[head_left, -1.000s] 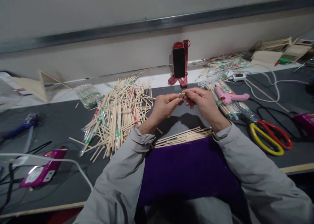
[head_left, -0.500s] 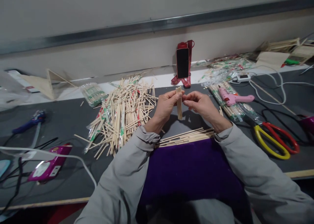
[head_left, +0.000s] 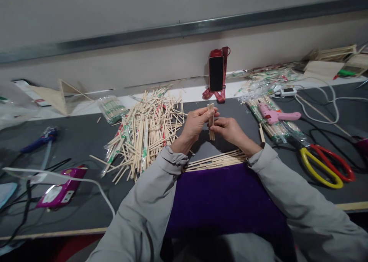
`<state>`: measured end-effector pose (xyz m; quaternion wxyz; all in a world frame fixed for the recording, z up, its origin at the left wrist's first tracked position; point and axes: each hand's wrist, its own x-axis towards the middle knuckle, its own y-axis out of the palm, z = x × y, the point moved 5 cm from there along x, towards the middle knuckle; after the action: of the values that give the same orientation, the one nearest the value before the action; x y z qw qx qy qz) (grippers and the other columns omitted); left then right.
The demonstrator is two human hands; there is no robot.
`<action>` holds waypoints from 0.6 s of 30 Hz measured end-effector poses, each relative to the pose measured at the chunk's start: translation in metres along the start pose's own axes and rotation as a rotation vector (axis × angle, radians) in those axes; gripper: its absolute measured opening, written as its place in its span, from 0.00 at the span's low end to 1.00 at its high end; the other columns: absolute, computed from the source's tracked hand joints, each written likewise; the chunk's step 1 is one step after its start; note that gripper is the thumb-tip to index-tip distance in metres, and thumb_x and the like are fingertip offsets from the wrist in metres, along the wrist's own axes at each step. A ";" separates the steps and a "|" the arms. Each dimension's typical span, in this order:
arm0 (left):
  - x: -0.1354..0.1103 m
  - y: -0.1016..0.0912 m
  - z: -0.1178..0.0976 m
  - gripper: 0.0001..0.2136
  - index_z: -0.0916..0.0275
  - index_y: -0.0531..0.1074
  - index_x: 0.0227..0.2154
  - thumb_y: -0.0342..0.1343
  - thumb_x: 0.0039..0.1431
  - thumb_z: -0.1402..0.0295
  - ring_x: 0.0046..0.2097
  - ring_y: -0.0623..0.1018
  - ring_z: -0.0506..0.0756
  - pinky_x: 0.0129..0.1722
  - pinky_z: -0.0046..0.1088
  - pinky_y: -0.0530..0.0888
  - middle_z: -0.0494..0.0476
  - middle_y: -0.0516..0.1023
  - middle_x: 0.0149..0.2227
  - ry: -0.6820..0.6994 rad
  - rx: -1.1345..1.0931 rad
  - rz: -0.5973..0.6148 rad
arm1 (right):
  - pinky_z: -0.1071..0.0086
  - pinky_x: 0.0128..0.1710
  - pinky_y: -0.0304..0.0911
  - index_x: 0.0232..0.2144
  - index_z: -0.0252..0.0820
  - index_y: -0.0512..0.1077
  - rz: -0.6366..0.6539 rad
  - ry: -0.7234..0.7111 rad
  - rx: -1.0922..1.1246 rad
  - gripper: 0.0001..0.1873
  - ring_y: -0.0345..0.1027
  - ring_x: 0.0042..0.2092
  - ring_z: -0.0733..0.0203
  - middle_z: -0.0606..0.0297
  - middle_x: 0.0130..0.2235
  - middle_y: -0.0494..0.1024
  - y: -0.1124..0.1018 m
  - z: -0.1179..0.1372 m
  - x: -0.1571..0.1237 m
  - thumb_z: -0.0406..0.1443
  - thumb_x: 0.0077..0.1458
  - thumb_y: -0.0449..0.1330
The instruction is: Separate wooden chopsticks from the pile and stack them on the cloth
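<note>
My left hand (head_left: 194, 125) and my right hand (head_left: 228, 130) are both closed on a short upright bundle of wooden sticks (head_left: 211, 118), held above the dark table. The left grips its upper part, the right its lower part. Just below my wrists, a row of loose sticks (head_left: 215, 160) lies flat along the near edge of the table, against a purple cloth (head_left: 224, 200). A big heap of sticks (head_left: 143, 131), some in plastic wrappers, spreads out to the left of my hands.
A phone (head_left: 216, 73) stands on a red holder at the back wall. A pink glue gun (head_left: 276, 114) lies on stick packets at right, with yellow-and-red scissors (head_left: 324, 164) nearer. Magenta glue gun (head_left: 61, 189), blue one (head_left: 40, 139) and cables lie at left.
The stick bundle went from lying across my fingertips to standing upright. My right hand slid down to grip its lower part, and both hands drew a little closer together.
</note>
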<state>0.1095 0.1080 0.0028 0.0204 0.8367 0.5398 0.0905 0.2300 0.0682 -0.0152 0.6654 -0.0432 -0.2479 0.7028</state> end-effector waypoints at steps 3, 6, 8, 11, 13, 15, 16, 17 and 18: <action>0.000 -0.001 -0.001 0.17 0.63 0.79 0.37 0.65 0.49 0.55 0.38 0.79 0.53 0.42 0.33 0.73 0.59 0.82 0.36 0.004 0.005 0.016 | 0.69 0.29 0.55 0.24 0.39 0.76 0.020 0.002 -0.048 0.10 0.65 0.28 0.63 0.65 0.24 0.74 0.000 0.002 0.000 0.38 0.50 0.59; 0.000 -0.003 -0.001 0.17 0.63 0.79 0.37 0.65 0.49 0.56 0.39 0.80 0.54 0.43 0.33 0.74 0.59 0.82 0.36 0.004 0.005 0.027 | 0.70 0.28 0.55 0.25 0.39 0.77 0.023 -0.002 -0.085 0.09 0.65 0.27 0.63 0.65 0.25 0.74 -0.001 0.002 0.000 0.38 0.50 0.59; -0.001 -0.002 -0.001 0.17 0.63 0.79 0.37 0.65 0.49 0.56 0.39 0.80 0.54 0.43 0.33 0.74 0.59 0.82 0.36 0.000 -0.002 0.041 | 0.70 0.28 0.54 0.25 0.39 0.77 0.031 -0.004 -0.086 0.10 0.64 0.27 0.64 0.65 0.25 0.74 -0.001 0.001 0.000 0.38 0.50 0.59; -0.001 0.000 -0.001 0.15 0.63 0.79 0.37 0.65 0.50 0.57 0.39 0.80 0.53 0.42 0.32 0.74 0.59 0.82 0.36 0.003 -0.017 0.061 | 0.70 0.27 0.54 0.24 0.38 0.76 0.041 -0.004 -0.067 0.10 0.64 0.26 0.64 0.65 0.24 0.74 -0.002 -0.003 0.000 0.39 0.50 0.59; -0.001 0.001 -0.002 0.15 0.62 0.79 0.37 0.65 0.50 0.58 0.39 0.80 0.53 0.42 0.32 0.74 0.59 0.82 0.36 0.002 -0.019 0.067 | 0.70 0.27 0.55 0.24 0.38 0.76 0.046 -0.001 -0.044 0.11 0.64 0.26 0.64 0.65 0.24 0.74 -0.002 -0.005 0.000 0.39 0.50 0.59; -0.002 0.002 -0.002 0.15 0.62 0.79 0.37 0.65 0.50 0.57 0.39 0.80 0.53 0.42 0.32 0.74 0.58 0.82 0.36 0.002 -0.014 0.066 | 0.70 0.27 0.56 0.25 0.38 0.76 0.054 0.006 -0.015 0.11 0.65 0.27 0.64 0.65 0.25 0.75 -0.001 -0.007 -0.001 0.39 0.51 0.59; -0.002 0.003 -0.003 0.15 0.62 0.79 0.37 0.64 0.51 0.57 0.39 0.80 0.53 0.42 0.32 0.74 0.58 0.82 0.35 0.002 -0.012 0.065 | 0.70 0.27 0.57 0.25 0.38 0.77 0.059 0.009 -0.002 0.11 0.65 0.27 0.64 0.65 0.25 0.75 0.000 -0.008 -0.001 0.39 0.51 0.59; -0.002 0.003 -0.003 0.15 0.62 0.79 0.37 0.64 0.51 0.57 0.38 0.80 0.53 0.42 0.32 0.74 0.58 0.82 0.35 0.004 -0.011 0.063 | 0.70 0.27 0.57 0.26 0.38 0.77 0.060 0.010 0.007 0.11 0.65 0.27 0.64 0.65 0.25 0.75 0.000 -0.008 -0.001 0.40 0.51 0.59; -0.003 0.003 -0.003 0.15 0.62 0.79 0.36 0.64 0.51 0.57 0.38 0.80 0.53 0.41 0.32 0.74 0.58 0.82 0.35 0.005 -0.010 0.062 | 0.70 0.27 0.57 0.26 0.38 0.77 0.059 0.010 0.012 0.11 0.65 0.26 0.64 0.65 0.25 0.75 0.000 -0.008 -0.001 0.40 0.51 0.59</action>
<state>0.1105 0.1040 0.0063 0.0204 0.8526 0.5133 0.0957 0.2331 0.0694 -0.0228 0.6458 -0.0500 -0.2387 0.7235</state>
